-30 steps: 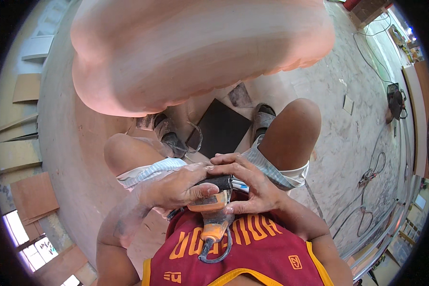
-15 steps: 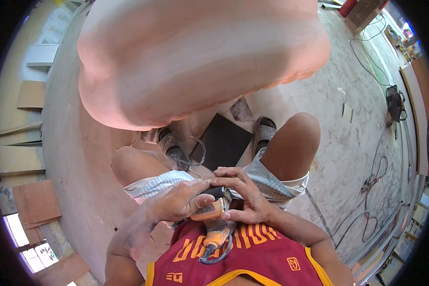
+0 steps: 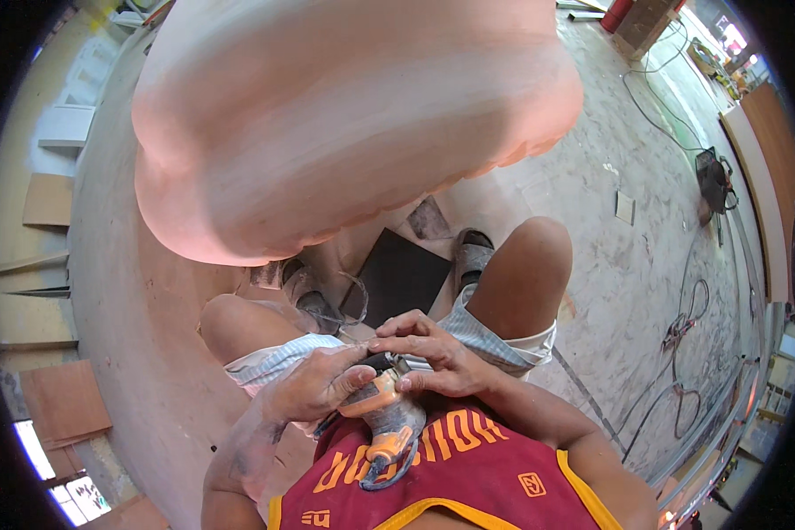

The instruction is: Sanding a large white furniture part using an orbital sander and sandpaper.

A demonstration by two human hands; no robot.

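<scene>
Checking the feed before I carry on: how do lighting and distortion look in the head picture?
Head view: the pale form glows pink toward its lower left and right, greyer between; the lower-left window is blown out white. Same view: the pale board at right bows, the corners go black, but the sander reads fairly clearly.

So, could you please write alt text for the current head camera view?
A left hand and right hand hold a dusty orange-and-grey power tool in front of a red shirt. Ahead is a large, pale, rounded form; on the floor, a black square sheet lies between sandalled feet, with cables to the right.
</scene>
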